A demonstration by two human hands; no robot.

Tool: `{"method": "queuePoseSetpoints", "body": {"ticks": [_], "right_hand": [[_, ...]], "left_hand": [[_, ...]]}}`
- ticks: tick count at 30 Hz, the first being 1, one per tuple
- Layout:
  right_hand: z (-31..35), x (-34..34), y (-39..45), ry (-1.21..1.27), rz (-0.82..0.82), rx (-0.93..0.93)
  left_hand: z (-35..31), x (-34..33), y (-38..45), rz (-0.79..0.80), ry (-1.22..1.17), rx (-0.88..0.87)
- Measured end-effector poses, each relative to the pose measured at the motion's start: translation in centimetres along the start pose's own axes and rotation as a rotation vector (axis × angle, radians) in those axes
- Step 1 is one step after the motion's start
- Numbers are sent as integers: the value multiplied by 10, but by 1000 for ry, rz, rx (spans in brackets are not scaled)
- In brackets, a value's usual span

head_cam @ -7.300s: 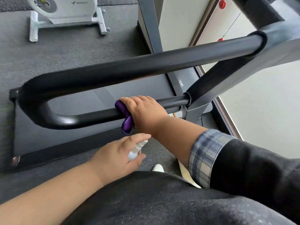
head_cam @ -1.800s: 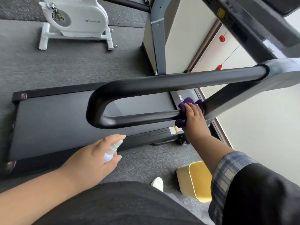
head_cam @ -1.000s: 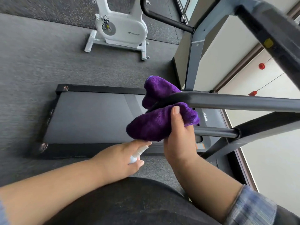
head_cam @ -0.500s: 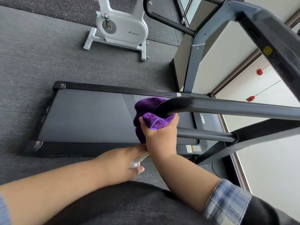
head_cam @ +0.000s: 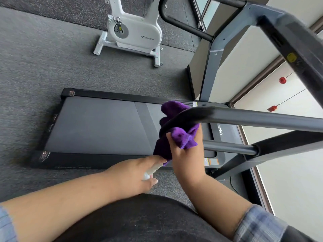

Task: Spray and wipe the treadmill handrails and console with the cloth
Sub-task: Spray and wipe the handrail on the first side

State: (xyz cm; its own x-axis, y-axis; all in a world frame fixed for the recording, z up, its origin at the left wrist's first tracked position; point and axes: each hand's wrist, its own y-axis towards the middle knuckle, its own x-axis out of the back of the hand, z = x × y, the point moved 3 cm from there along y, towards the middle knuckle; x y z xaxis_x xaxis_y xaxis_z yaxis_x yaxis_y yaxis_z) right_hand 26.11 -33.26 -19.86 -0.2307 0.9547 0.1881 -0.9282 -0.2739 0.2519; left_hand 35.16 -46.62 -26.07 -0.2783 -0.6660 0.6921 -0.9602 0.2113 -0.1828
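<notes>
So the purple cloth [head_cam: 180, 135] is bunched around the curved end of the near handrail [head_cam: 253, 119], right where the loop bends down, and my right hand [head_cam: 187, 156] has it clamped there with the fingers curled into the fabric, part of it sticking up behind the bar and part hanging below. My left hand [head_cam: 138, 173] sits lower and closer to my body, wrapped around the little white spray bottle [head_cam: 152, 172], index finger stretched out along the top of it, nozzle pointing toward the cloth, just beside it. Progress-wise, I'd guess I'm somewhere in the middle of this rail: the bend is getting its rub now, and the long straight run off to the right has no cloth on it yet. Can't tell from looking whether the lower bar [head_cam: 229, 147] is clean or not. The far handrail [head_cam: 183, 25] on the other side looks untouched from here, and the console is basically out of frame up top, so that's all left to do, I reckon. White exercise bike [head_cam: 136, 32] parked on the carpet behind the treadmill deck [head_cam: 97, 124].
</notes>
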Motion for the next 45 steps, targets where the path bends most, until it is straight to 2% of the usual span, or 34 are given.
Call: {"method": "queuePoseSetpoints", "body": {"ticks": [2,6,8,12,17,20,22,25,27,30,31,34,36,38,40,42,43,45], "right_hand": [[-2,-8,0,-104,125,-3],[-26,17,-3,-772,386,-20],[-26,29,-2,-916,437,-42],[24,57,-13,-663,182,-178],[88,73,-31,-209,-99,-195],[124,84,-30,-192,-346,-19],[143,86,-20,-224,-406,118],[145,82,14,-408,-156,287],[131,70,30,-712,-20,297],[97,41,22,-1237,273,312],[86,31,16,-1341,338,312],[75,7,16,-1465,324,395],[63,-8,15,-1517,358,551],[41,-29,8,-1731,548,651],[9,-44,-3,-1956,796,641],[-15,-48,-12,-2053,952,614],[-19,-49,-12,-2054,977,621],[-18,-50,-9,-1938,905,683]], "left_hand": [[-2,0,1,-5,-33,10],[-5,-5,4,8,-31,-24],[-7,-6,4,5,-41,-36],[-14,8,0,-140,-86,-78],[-32,33,-6,-365,-158,-181],[-39,40,-7,-437,-158,-227],[-41,41,-8,-435,-168,-275],[-40,39,-9,-433,-190,-302],[-37,38,-11,-442,-194,-293],[-32,37,-14,-455,-210,-267],[-30,36,-16,-459,-215,-262],[-27,36,-22,-482,-223,-244],[-27,36,-24,-503,-230,-228],[-29,35,-25,-524,-230,-227],[-33,35,-26,-537,-224,-240],[-34,34,-29,-541,-219,-244],[-33,32,-30,-543,-212,-236],[-30,29,-34,-546,-194,-206]]}}
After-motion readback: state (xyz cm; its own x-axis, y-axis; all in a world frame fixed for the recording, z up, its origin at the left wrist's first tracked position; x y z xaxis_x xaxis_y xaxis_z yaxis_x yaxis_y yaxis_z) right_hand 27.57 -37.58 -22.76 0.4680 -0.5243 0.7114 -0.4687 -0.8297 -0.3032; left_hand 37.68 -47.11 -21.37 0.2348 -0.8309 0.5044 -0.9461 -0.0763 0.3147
